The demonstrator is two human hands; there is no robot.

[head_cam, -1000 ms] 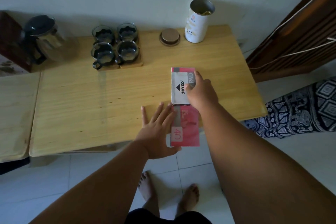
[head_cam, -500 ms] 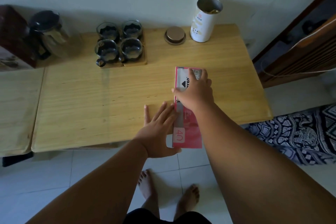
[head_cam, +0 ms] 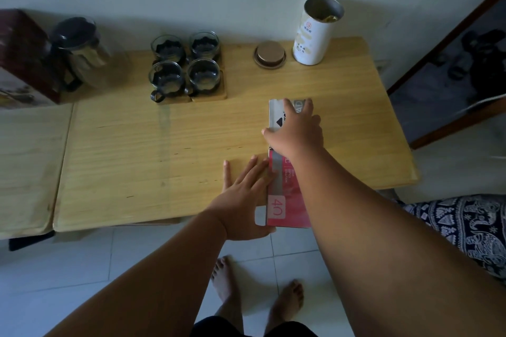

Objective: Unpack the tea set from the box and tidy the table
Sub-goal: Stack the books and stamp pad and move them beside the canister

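Note:
A flat pink and grey pack marked "40" lies lengthwise on the wooden table, its near end overhanging the front edge. My right hand covers its far grey end, with fingers hooked over the far edge and thumb on the left side. My left hand lies flat on the table with fingers spread, pressed against the pack's left side. At the back stand a glass teapot with a dark lid and several glass cups on wooden coasters. A dark red box is at the far left.
An open white tin and its round lid sit at the back right. A second wooden surface adjoins on the left. A patterned cloth lies on the floor to the right, below a wooden door frame.
My right hand has slid up the pack to its far end and now covers most of the grey label. My left hand has stayed flat beside the pack.

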